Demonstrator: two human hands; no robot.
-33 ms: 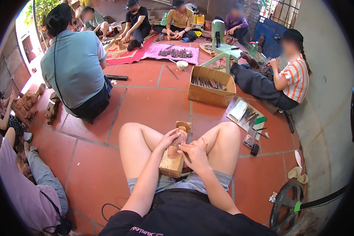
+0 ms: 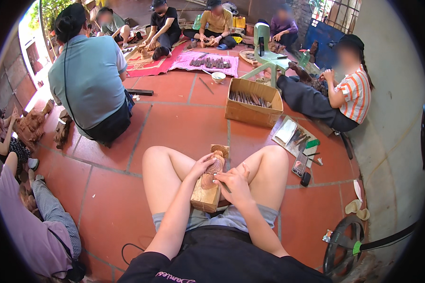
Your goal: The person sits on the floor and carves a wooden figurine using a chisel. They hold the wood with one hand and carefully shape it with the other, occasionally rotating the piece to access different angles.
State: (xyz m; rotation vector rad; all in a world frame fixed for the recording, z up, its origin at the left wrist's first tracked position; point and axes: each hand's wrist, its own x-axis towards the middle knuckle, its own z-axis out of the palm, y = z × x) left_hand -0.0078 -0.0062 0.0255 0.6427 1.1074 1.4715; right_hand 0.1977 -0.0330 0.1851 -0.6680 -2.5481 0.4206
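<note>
A carved wooden figure [image 2: 215, 166] with rounded, ringed grain rises from a square, paler wooden block [image 2: 205, 199] between my thighs. My left hand [image 2: 203, 165] is closed around the left side of the carving and steadies it. On the right, my right hand [image 2: 233, 183] is closed on a slim carving tool [image 2: 225, 187], whose dark end sticks out below the fingers. Its fingertips rest against the lower rounded part of the carving. My fingers hide the working end of the tool.
Ahead stands a cardboard box [image 2: 250, 113] of tools. To the right lie a tray [image 2: 284, 132] with tools, a phone [image 2: 300, 164] and a green brush [image 2: 312, 144]. Several people sit around on the tiled floor [image 2: 179, 127]. A black wheel-shaped base [image 2: 333, 250] is at lower right.
</note>
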